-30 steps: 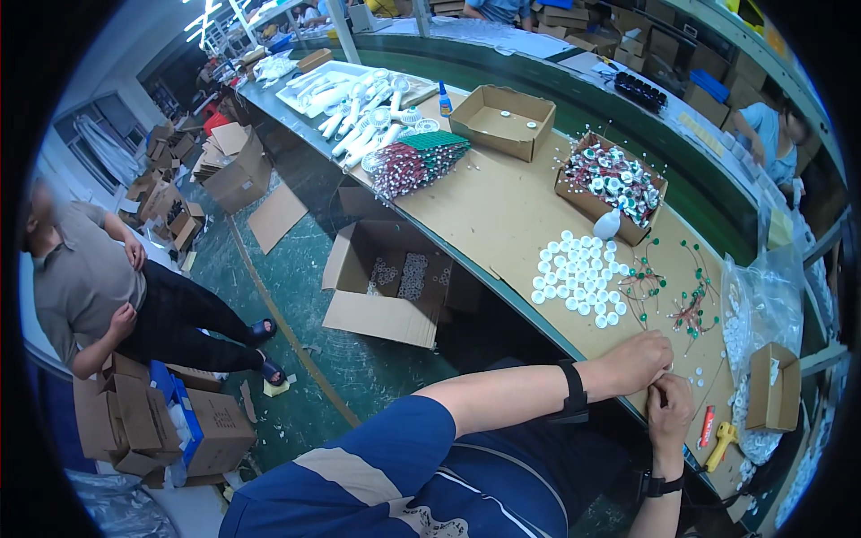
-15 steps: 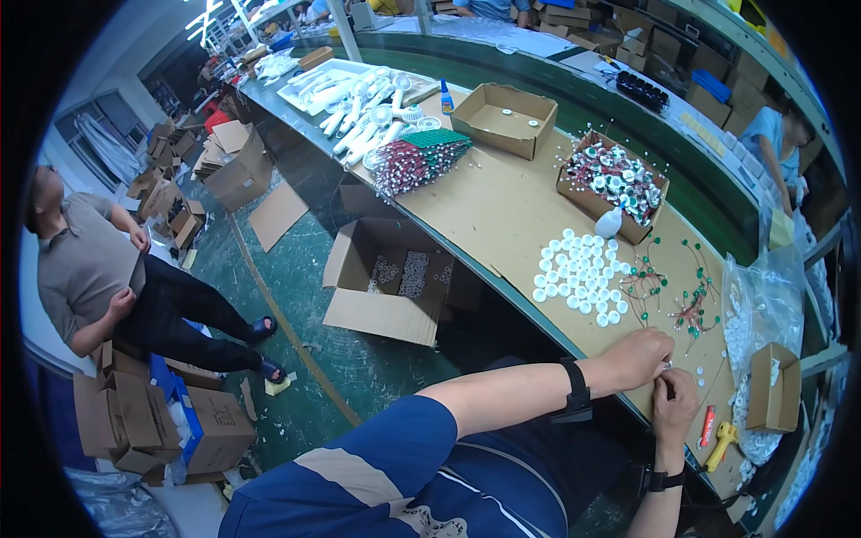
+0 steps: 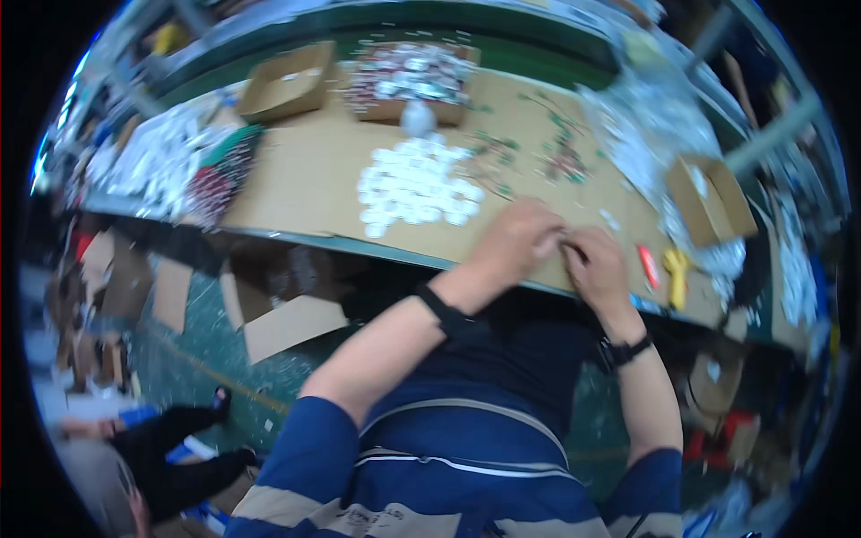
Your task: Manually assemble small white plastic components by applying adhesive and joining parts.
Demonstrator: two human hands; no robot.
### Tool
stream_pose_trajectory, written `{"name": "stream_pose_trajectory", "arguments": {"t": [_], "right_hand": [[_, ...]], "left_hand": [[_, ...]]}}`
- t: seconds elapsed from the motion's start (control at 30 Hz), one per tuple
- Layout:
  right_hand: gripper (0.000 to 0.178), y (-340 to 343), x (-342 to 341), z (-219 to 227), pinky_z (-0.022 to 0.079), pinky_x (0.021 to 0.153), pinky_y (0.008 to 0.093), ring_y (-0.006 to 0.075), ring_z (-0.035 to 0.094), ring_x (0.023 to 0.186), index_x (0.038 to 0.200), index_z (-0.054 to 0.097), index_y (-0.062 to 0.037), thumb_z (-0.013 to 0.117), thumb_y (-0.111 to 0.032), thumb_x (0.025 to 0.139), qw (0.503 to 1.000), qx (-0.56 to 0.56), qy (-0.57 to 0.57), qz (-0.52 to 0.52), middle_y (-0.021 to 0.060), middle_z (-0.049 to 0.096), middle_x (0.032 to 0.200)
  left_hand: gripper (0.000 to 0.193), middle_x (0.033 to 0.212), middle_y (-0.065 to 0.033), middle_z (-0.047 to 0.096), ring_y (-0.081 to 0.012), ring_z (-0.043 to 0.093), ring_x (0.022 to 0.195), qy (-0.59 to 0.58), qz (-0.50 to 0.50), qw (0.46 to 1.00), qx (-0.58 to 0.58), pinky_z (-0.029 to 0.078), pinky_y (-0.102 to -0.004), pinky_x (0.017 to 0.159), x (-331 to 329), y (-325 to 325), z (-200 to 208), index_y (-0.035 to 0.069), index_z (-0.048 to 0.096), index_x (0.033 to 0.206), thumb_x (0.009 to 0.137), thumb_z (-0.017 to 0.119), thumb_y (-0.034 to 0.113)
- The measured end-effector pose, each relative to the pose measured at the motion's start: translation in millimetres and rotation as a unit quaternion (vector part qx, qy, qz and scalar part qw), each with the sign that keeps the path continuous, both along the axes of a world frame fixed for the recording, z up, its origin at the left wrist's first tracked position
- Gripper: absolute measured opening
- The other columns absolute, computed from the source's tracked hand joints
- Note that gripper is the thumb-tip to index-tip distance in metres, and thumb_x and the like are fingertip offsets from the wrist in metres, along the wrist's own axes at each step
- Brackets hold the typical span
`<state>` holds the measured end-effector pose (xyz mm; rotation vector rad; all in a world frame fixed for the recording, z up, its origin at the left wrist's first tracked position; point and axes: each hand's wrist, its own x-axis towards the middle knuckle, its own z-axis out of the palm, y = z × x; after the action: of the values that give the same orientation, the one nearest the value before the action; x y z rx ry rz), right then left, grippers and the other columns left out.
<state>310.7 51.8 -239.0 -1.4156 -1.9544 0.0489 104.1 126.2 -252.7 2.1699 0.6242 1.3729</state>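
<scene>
My left hand (image 3: pixel 523 237) and my right hand (image 3: pixel 597 266) meet fingertip to fingertip over the table's near edge. Both are closed in a pinch; whatever small thing sits between them is hidden by fingers and blur. Left of them on the brown tabletop (image 3: pixel 296 193) lie many round white caps (image 3: pixel 414 193) in a loose patch. Beyond the hands are thin red wires with green ends (image 3: pixel 565 157), spread in small bunches. To the right of my right hand lie a red tube-like item (image 3: pixel 647 267) and a yellow tool (image 3: pixel 675 276), its kind smeared by motion.
At the back stand a cardboard box heaped with wired parts (image 3: pixel 408 81), a white rounded bottle (image 3: pixel 418 119) before it, and a shallow carton (image 3: pixel 289 85). White plastic pieces (image 3: pixel 157 152) fill the left end. At right are a small carton (image 3: pixel 713 202) and clear plastic bags (image 3: pixel 659 108). A person (image 3: pixel 117 466) stands lower left.
My view has swung to the right and down toward the table, blurring the picture, so the scene sits farther left. My hands remain together in a pinch.
</scene>
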Motion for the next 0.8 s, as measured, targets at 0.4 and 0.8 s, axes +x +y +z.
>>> {"name": "stream_pose_trajectory", "arguments": {"t": [0.4,0.8], "right_hand": [[0.016,-23,18,3,0.062,0.094,0.0447,0.0355,0.076,0.106,0.108,0.084,-0.0028,0.086,-0.004,0.092,0.999,-0.023,0.028,-0.03,0.0122,0.082,0.108],[0.025,-26,22,12,0.06,0.099,0.0459,0.0373,0.074,0.112,0.118,0.083,-0.0013,0.085,-0.008,0.094,0.994,-0.095,0.027,-0.045,0.0149,0.078,0.115]], "left_hand": [[0.026,0.109,-0.0077,0.076,-0.033,0.071,0.108,0.166,-0.082,0.98,0.076,0.057,-0.0466,0.097,-15,-13,5,0.007,0.083,0.11,0.085,0.088,0.005],[0.032,0.12,-0.0124,0.074,-0.0359,0.066,0.124,0.187,-0.038,0.981,-0.023,0.053,-0.048,0.113,-11,-9,14,0.006,0.084,0.118,0.088,0.089,0.011]]}}
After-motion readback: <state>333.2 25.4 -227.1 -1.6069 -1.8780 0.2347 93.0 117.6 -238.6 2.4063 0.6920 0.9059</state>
